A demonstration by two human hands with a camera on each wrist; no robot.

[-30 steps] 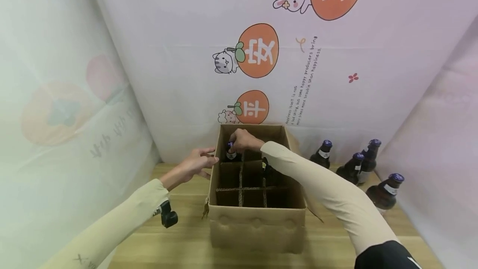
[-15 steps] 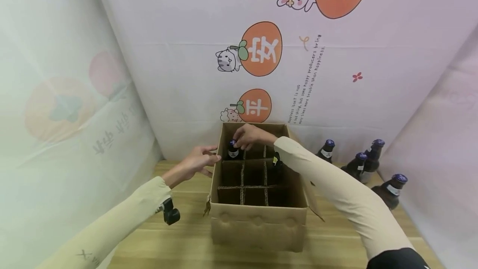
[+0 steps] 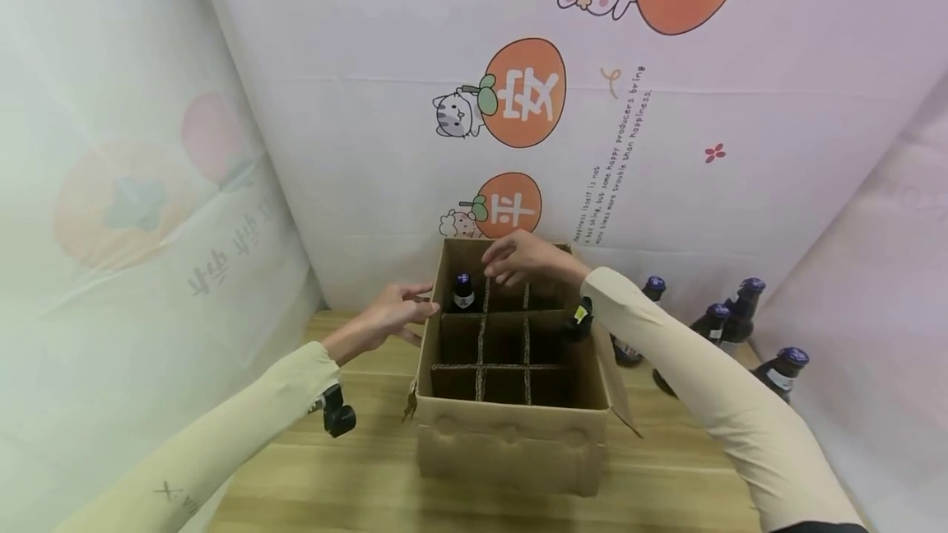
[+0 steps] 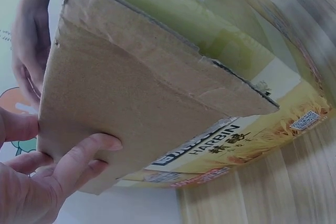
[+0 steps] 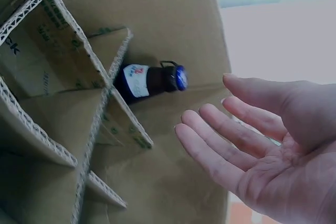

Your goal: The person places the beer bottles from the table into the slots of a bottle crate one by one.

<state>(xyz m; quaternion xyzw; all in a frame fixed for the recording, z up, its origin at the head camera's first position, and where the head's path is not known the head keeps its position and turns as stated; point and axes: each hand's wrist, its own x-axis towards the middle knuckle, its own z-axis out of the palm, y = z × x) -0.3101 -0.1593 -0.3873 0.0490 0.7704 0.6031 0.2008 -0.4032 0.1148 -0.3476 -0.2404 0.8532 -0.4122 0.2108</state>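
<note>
A dark glass beer bottle [image 3: 463,293] with a blue cap stands in the back-left compartment of an open cardboard box [image 3: 511,426]. In the right wrist view the bottle [image 5: 152,81] shows its pale neck label. My right hand [image 3: 522,259] is over the back of the box, right of the bottle and apart from it. In the right wrist view my right hand [image 5: 262,140] has its fingers extended and holds nothing. My left hand [image 3: 388,315] rests against the box's left side. In the left wrist view its fingers [image 4: 86,150] touch the brown cardboard flap [image 4: 126,82].
Cardboard dividers [image 3: 504,367] split the box into compartments. Several capped bottles [image 3: 741,311] stand on the wooden table [image 3: 341,475] to the right, partly behind my right sleeve [image 3: 689,360]. A printed white cloth [image 3: 370,146] hangs behind the box.
My right hand has let go of the bottle's neck and moved right and up, away from it. The bottle stays in the back-left compartment. My left hand keeps its place on the box.
</note>
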